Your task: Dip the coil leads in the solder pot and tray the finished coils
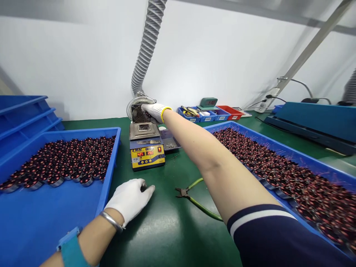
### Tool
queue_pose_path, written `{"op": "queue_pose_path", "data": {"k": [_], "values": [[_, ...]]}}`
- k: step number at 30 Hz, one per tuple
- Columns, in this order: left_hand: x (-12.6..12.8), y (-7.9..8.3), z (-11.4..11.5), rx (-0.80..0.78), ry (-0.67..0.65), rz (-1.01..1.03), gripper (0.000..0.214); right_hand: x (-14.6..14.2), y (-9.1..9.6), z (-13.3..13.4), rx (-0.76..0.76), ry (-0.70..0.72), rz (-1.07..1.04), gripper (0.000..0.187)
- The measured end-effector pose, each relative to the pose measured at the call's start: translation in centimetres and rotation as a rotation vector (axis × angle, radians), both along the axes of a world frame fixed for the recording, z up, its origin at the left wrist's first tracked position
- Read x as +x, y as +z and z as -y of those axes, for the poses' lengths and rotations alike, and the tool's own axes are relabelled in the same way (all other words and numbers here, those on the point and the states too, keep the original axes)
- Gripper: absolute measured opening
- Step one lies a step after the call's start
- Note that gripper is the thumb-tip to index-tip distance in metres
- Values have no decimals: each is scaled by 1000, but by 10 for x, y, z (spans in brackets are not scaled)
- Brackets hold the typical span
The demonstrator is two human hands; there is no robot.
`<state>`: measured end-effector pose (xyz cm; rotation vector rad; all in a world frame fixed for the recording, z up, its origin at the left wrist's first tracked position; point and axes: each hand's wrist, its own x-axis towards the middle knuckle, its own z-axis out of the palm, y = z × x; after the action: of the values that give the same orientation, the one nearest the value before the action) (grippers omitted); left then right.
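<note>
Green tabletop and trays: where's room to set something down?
Bare: green tabletop between left hand and pliers; left tray floor, nearer than its parts. Crowded: around the yellow-fronted machine; right tray packed.

Green clock point(208, 102) near red bin point(229, 110)

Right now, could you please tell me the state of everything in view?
Left hand: gloved, fingers curled
Right hand: gloved, outstretched
Yellow-fronted unit: switched on
Cutters: open, lying flat
Left tray: partly filled
Right tray: densely filled where visible
Other trays: stacked
Clock: lit
</note>
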<state>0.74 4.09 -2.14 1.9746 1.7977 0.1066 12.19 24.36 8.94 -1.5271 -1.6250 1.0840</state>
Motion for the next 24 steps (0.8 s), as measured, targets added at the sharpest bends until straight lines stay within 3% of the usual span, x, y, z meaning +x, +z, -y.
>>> {"op": "queue_pose_path", "data": {"k": [7,17,24], "values": [[1,1,3,10,-12,-2,41,5,16,21,-73,-1,-34,19],[0,-1,2,-7,-28,9,42,23,9,27,-53,108,-149,22],[0,0,2,-14,-29,-13,41,43,-1,51,-144,329,-262,27]]}}
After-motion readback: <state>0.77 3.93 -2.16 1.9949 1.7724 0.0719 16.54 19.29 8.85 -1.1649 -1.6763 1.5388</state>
